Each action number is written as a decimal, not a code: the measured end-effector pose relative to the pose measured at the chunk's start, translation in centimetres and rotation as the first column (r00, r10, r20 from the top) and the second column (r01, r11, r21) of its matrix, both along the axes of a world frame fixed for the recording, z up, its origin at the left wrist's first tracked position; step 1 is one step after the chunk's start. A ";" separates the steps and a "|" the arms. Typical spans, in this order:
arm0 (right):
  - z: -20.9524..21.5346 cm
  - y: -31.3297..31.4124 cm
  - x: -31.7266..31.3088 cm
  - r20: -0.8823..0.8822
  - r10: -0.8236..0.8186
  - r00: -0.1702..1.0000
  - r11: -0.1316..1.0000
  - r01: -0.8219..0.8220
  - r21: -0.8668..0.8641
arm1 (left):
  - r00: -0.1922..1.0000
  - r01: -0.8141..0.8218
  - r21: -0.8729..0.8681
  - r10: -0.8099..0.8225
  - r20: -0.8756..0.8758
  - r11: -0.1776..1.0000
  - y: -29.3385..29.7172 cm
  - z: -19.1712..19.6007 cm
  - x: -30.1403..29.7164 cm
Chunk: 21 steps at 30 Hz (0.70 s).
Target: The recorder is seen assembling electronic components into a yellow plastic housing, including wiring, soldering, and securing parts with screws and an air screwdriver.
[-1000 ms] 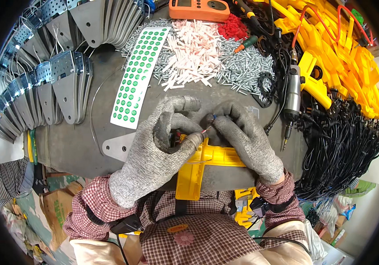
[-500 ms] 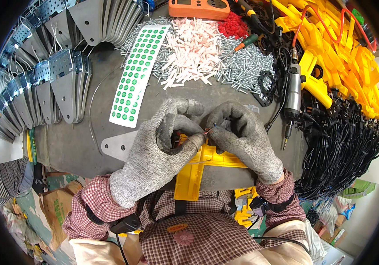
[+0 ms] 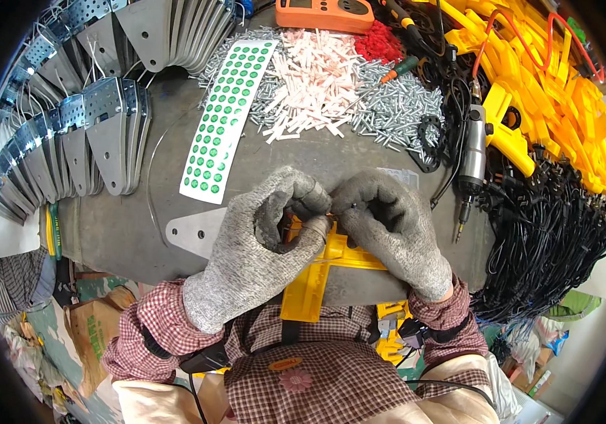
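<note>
Both my hands wear grey knit gloves with darker palms and fingers, and they meet above a yellow plastic part (image 3: 303,293) at the bench's near edge. My left hand (image 3: 236,244) pinches with thumb and forefinger. Against its fingertips, my right hand (image 3: 398,230) is closed in a pinch too. Between them sit the ends of thin wires (image 3: 331,216), mostly covered by the fingers. One arm of the yellow part points toward me; another runs to the right under my right hand. A thin wire lies across it. Left of my left hand rests a flat grey metal plate (image 3: 190,232) with holes.
Beyond my hands lie a sheet of green round stickers (image 3: 229,116), pale pink sleeves (image 3: 313,85), screws (image 3: 395,106) and an orange meter (image 3: 324,15). At right are a power screwdriver (image 3: 471,155), yellow parts (image 3: 557,99) and black cables (image 3: 543,240). Metal brackets (image 3: 112,134) stand left.
My fingertips have drawn closer together, hiding more of the wire ends. The right fingers have curled in a little, and the whole view has shifted slightly.
</note>
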State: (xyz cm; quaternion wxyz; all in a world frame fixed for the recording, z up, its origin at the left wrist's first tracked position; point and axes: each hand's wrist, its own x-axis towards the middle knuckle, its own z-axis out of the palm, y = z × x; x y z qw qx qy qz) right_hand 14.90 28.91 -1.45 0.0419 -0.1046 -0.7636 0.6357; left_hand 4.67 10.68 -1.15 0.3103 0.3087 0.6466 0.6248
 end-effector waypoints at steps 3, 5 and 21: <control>-0.1 0.1 -0.1 -0.126 0.057 0.990 0.984 -0.034 0.175 | 1.000 0.006 -0.008 -0.006 -0.001 1.000 -0.1 -0.1 0.0; -0.2 -0.2 0.1 -0.140 0.017 0.990 0.965 0.021 0.263 | 1.000 0.027 -0.039 -0.026 0.011 0.999 0.1 0.3 0.0; 0.0 -1.2 -0.5 -0.272 0.189 0.943 0.855 -0.022 0.518 | 0.930 0.167 0.018 -0.164 0.329 0.986 -0.7 1.9 -2.0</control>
